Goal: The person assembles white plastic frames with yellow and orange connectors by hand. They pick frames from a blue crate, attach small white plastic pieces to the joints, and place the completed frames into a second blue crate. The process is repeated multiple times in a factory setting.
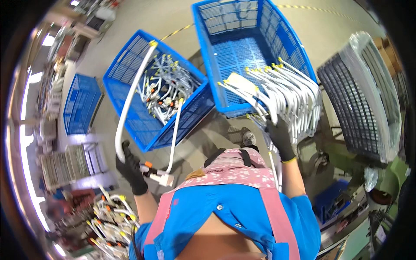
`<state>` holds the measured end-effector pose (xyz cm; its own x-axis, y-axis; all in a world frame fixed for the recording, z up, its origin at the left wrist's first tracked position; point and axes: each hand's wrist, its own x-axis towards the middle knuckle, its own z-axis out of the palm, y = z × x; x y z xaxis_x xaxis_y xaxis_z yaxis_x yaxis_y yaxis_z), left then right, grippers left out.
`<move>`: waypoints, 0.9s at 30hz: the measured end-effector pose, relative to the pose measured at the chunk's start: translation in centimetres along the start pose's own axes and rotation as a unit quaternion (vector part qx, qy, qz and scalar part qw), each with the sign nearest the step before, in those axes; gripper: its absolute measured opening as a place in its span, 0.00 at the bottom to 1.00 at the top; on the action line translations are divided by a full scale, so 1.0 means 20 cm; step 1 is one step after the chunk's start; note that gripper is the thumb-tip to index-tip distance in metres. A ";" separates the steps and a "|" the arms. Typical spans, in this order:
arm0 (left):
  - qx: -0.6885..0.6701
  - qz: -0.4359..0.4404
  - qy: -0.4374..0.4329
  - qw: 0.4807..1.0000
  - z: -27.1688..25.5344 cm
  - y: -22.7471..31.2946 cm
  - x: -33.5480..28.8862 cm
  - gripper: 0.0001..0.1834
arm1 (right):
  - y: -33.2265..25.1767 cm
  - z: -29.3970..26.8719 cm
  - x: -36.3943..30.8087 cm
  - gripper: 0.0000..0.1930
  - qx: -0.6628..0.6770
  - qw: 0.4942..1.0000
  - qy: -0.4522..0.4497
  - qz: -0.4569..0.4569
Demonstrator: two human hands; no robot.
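Note:
My left hand (pixel 131 169), in a dark glove, is closed around a white bent tube (pixel 130 93) that rises to a yellow end cap. Beside that hand a white fitting with an orange part (pixel 158 174) joins a thinner white tube (pixel 176 134), also yellow-tipped. My right hand (pixel 281 138), gloved too, is closed on a white bent tube at the near left end of a row of similar tubes (pixel 299 102). These lean side by side over the near end of a large blue crate (pixel 207 56). A pale yellow card (pixel 241 83) lies on the row.
A second blue crate (pixel 113 71) holds a tangle of white tubes and orange-marked parts (pixel 167 93). A smaller blue crate (pixel 80 104) stands farther left. At right is a dark grid-sided crate wrapped in plastic (pixel 353 95). More yellow-capped white tubes (pixel 113 221) are piled at lower left.

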<state>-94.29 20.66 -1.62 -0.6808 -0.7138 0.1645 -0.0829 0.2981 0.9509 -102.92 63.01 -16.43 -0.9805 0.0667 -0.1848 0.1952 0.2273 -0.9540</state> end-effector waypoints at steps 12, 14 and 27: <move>-0.025 0.076 -0.126 0.989 -0.12 -0.21 0.01 0.12 | -0.41 -0.57 -1.02 0.12 -0.180 0.909 0.371 -0.064; -0.045 0.074 -0.176 0.981 -0.12 -0.19 -0.01 0.12 | -0.38 -0.55 -1.13 0.11 -0.357 0.822 0.407 -0.177; -0.092 0.342 -0.641 0.681 0.38 0.43 -0.46 0.19 | -0.28 -0.62 -1.81 0.09 -0.262 0.814 0.480 -0.195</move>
<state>-94.29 34.59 3.09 -0.5998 0.7276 0.3329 0.5850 0.1149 0.8029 -68.31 71.40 -1.52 -0.5507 0.5612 0.6179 0.1016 0.7798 -0.6177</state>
